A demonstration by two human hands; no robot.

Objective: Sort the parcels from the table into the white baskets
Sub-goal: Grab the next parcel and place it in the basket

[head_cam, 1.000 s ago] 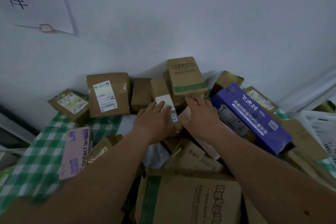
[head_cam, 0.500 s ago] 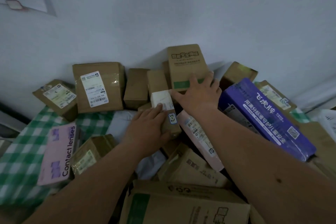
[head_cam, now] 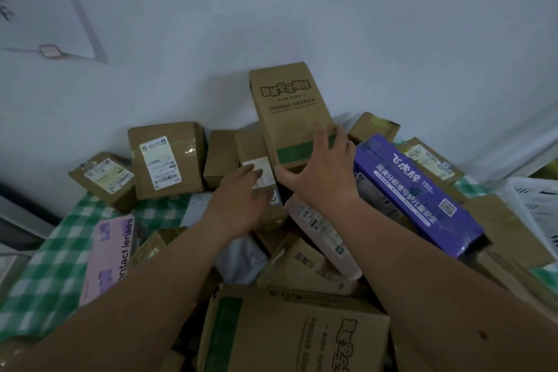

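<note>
Probably a small parcel depot: labelled cardboard parcels (head_cam: 166,160) heaped on a green-checked table (head_cam: 51,269), white basket (head_cam: 534,208), handwritten sign (head_cam: 39,0) on wall.

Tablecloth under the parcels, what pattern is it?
Green and white checks on the tablecloth, clearest at the head view's left.

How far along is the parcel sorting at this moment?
Early, by the look of it. Done: nothing shown; only a corner of a white basket is in view, contents unclear. In hand: the right hand grips the tall brown box with the green stripe; the left hand rests on a small labelled box. Left: the purple box, pink contact lens box and many brown cartons on the table.
</note>
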